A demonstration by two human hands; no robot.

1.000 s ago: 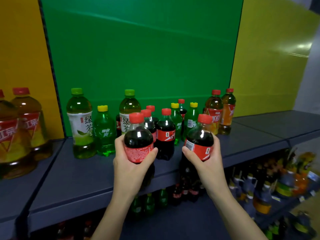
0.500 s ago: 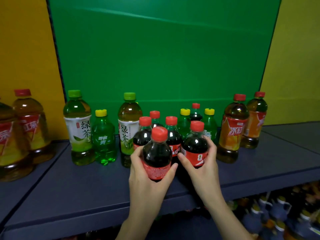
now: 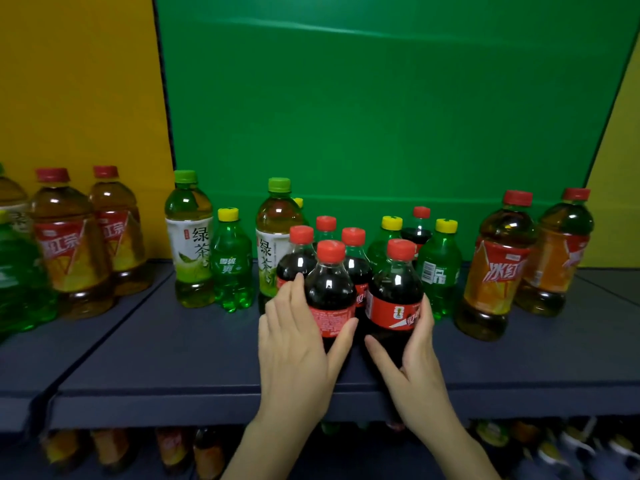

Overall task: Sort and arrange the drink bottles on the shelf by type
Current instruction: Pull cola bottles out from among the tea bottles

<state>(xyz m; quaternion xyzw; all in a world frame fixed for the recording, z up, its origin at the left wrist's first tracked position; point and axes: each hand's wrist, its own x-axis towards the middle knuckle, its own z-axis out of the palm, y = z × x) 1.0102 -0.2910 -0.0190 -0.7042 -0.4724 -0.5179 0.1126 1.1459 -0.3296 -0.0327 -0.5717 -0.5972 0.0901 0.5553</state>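
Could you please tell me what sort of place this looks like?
Probably a shop's drinks display, perhaps a mock-up: a dark shelf holds cola bottles and green tea bottles, more bottles fill the level below, and plain coloured panels back it.

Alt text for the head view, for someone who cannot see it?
The left hand and right hand each grip an upright red-capped cola, left cola and right cola, at the front of a dark shelf. More colas, green sodas and teas stand behind.
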